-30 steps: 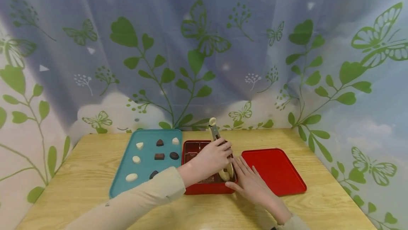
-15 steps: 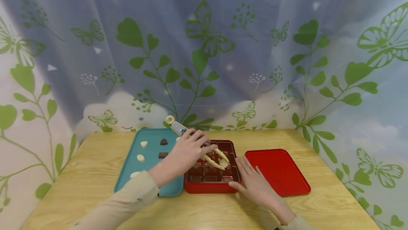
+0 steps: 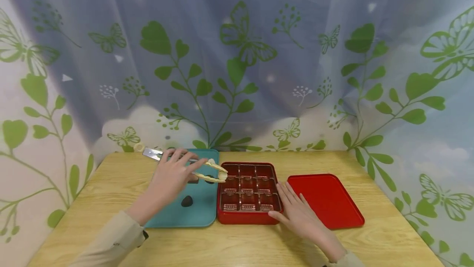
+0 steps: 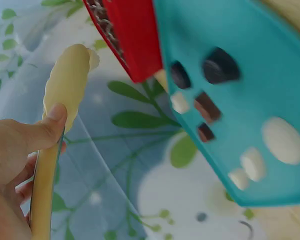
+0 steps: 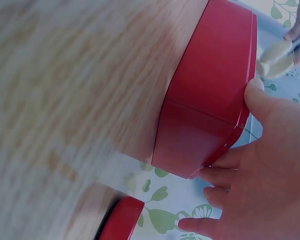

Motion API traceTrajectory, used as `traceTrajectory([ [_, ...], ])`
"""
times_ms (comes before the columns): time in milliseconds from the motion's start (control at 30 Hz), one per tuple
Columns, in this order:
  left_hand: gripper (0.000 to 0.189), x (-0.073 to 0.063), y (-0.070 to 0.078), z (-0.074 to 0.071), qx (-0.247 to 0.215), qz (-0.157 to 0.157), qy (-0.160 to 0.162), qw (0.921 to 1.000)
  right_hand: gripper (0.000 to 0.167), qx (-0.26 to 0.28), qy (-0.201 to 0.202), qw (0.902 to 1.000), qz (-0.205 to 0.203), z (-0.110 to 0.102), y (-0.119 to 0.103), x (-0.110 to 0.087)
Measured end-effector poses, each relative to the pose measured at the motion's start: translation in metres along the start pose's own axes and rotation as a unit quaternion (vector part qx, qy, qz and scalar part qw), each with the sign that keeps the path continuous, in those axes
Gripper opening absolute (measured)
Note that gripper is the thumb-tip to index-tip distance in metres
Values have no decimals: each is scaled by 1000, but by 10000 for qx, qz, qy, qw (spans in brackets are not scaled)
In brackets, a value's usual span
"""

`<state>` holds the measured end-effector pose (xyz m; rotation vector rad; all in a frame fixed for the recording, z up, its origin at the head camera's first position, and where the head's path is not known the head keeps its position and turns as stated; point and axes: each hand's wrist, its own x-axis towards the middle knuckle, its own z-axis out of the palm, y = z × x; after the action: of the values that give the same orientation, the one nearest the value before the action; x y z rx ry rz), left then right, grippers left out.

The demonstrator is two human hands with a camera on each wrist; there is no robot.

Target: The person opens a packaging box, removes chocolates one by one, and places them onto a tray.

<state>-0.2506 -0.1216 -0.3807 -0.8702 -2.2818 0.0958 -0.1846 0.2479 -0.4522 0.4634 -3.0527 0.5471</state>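
My left hand (image 3: 172,180) grips a pair of tongs (image 3: 152,153) with cream, scalloped tips, above the right part of the teal tray (image 3: 200,213). Between the tips sits a small pale chocolate (image 3: 222,176), at the red box's left rim; in the left wrist view only its edge (image 4: 94,59) shows behind one tip. The red box (image 3: 249,217) holds a clear insert (image 3: 248,184) divided into several compartments. My right hand (image 3: 301,217) rests against the box's right side, fingers extended, thumb at the front corner. In the right wrist view the thumb touches the box's rim.
On the teal tray lie a dark chocolate (image 3: 187,201), a brown block (image 4: 207,106) and several white pieces, including a large oval one (image 4: 284,140). A red lid (image 3: 326,201) lies on the wooden table (image 3: 244,246) at right. A patterned curtain (image 3: 259,94) hangs behind.
The left hand has lifted the tongs out of the box's right side and swung them left toward the teal tray, pale chocolate between the tips. The right hand has stayed at the box.
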Motion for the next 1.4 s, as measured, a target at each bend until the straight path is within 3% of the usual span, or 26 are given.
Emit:
traceTrajectory([
  [167, 54, -21, -11, 3, 32, -160, -120, 9998, 89, 3, -4, 10000, -10, 0, 0, -1],
  [367, 52, -37, -9, 11, 139, 39, -630, 9979, 88, -56, 34, 10000, -52, 0, 0, -1],
  [533, 53, -40, 0, 22, 292, 244, -842, 9957, 88, -74, 26, 10000, -59, 1, 0, -1],
  [733, 51, -40, 6, 24, 137, 166, -918, 9955, 88, -62, 8, 10000, -60, -1, 0, -2],
  [867, 52, -45, 5, 22, -48, -102, -1013, 9948, 89, -46, -20, 10000, -65, 0, 1, -1],
  [1067, 56, -58, -1, 16, -331, -777, -954, 9918, 89, -33, 0, 10000, -73, 0, 1, 0],
  [1233, 55, -66, -5, 12, -422, -1069, -868, 9896, 89, -88, 83, 9999, -107, 1, 2, 1],
  [1400, 56, -77, -9, 10, -495, -1578, -1025, 9809, 89, -90, 97, 9998, -123, 3, 2, 1],
])
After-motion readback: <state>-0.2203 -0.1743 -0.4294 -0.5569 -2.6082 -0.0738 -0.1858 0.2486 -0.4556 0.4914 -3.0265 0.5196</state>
